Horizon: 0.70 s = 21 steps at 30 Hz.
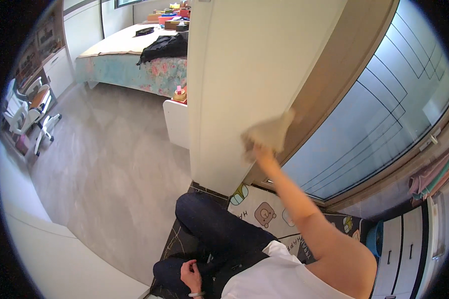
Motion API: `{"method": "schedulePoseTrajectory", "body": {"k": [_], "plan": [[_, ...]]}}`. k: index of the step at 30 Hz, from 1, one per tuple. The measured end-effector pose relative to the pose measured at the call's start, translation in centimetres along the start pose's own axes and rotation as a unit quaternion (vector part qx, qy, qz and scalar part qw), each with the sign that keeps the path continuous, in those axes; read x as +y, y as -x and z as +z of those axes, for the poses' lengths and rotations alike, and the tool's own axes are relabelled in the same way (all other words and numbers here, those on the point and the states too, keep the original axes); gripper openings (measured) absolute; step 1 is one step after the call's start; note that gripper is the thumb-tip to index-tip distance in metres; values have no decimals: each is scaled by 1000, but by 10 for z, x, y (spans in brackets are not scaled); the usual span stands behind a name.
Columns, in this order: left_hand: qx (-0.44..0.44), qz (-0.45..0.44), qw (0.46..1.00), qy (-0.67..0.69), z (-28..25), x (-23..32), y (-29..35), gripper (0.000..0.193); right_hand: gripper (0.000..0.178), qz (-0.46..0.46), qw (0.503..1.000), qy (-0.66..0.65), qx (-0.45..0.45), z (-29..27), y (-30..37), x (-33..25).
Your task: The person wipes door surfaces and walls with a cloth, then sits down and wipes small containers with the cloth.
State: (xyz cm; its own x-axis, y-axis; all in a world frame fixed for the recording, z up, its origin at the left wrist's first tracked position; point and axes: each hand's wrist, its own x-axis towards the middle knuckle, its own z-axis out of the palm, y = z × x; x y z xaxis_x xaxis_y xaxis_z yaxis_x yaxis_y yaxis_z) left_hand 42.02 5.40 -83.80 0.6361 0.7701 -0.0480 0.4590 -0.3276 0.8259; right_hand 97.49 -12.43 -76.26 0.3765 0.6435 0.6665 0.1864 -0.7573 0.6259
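Note:
My right hand (263, 153) is raised in front of me, its fingers closed round a beige cleaning cloth (272, 133). Motion blurs the cloth and fingers. The cloth overlaps the edge between the cream wall (239, 89) and the brown wooden door frame (329, 74); whether it touches them I cannot tell. My left hand (190, 275) rests on my dark trousers, loosely bent, with nothing visible in it. A pale band circles that wrist.
A frosted glass door (354, 134) stands to the right. Under my legs lies a bear-patterned mat (257, 207). Pink and green towels (434, 179) hang above a pale cabinet (399, 254) and blue basin (375, 238). Left are a bed (119, 67), white nightstand (176, 122) and office chair (30, 109).

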Motion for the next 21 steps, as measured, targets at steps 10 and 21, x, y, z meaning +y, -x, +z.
{"method": "schedulePoseTrajectory", "body": {"k": [10,21], "plan": [[36,30,999,-3,-22,-19,15,6,26,318,776,-543,35,-146,-93,-15],[8,-36,998,-43,-21,-7,11,6,33,185,840,-384,-335,-90,74,-166]]}}
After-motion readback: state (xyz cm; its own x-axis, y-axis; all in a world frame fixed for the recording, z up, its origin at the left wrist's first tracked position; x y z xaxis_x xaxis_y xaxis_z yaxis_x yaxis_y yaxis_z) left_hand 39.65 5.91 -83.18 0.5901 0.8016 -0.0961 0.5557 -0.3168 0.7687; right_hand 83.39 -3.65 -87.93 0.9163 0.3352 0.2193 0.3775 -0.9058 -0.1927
